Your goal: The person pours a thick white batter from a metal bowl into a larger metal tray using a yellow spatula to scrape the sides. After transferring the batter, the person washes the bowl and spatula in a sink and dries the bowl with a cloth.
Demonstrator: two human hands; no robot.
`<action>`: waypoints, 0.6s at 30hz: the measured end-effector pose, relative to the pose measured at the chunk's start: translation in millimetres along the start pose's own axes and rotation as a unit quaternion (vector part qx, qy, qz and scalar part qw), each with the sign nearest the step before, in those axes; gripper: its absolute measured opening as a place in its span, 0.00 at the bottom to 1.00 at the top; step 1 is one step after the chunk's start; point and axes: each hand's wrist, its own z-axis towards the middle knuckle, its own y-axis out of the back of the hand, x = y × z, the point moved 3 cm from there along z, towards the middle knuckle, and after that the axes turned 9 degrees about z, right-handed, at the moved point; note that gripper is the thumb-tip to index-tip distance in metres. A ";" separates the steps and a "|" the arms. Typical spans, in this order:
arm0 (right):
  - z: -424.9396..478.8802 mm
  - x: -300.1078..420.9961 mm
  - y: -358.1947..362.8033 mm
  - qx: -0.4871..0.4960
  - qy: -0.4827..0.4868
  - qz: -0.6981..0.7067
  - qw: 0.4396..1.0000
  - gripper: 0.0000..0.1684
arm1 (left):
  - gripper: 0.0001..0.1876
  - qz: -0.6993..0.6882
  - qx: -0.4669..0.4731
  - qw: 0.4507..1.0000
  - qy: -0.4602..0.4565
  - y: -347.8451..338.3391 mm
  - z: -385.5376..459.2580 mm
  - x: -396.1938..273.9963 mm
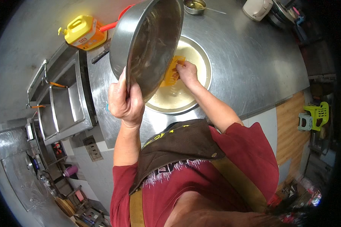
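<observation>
My left hand (126, 100) grips the rim of a large stainless steel bowl (153, 48), which is tipped steeply on its side. Below its lower edge lies a wide round metal pan (211, 71) that holds a pale cream-coloured liquid batter (173, 99). Between the fingers of my right hand (188, 73) is an orange plastic scraper (171, 74), held over the pan at the bowl's lower rim. A thin film coats the inside of the bowl. Part of the pan is hidden behind the bowl.
A steel worktable (244, 62) carries the pan. At the back left stand a yellow jug (83, 32), a red-handled tool (108, 26) and a black-handled knife (101, 56). A small metal bowl (194, 10) with a spoon sits farther back. To the left is a steel sink (65, 102).
</observation>
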 end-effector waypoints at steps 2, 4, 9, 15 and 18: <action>-12.8 21.2 4.1 0.003 0.017 0.016 1.000 0.13 | 0.15 -0.008 -0.005 1.000 0.019 -0.4 -2.3 6.7; -16.1 30.6 12.2 0.004 0.023 0.072 0.997 0.14 | 0.15 -0.016 -0.005 1.000 0.021 -2.3 0.9 7.0; -37.7 65.8 42.8 0.036 0.262 -0.257 0.930 0.15 | 0.15 0.002 -0.027 0.999 0.032 -0.3 6.7 19.9; -65.7 65.7 49.0 0.119 0.507 -0.476 0.709 0.15 | 0.13 -0.033 -0.055 0.996 0.054 10.2 18.7 25.2; -56.1 54.4 46.8 0.119 0.577 -0.445 0.675 0.15 | 0.14 -0.018 -0.064 0.997 0.045 15.7 26.0 17.8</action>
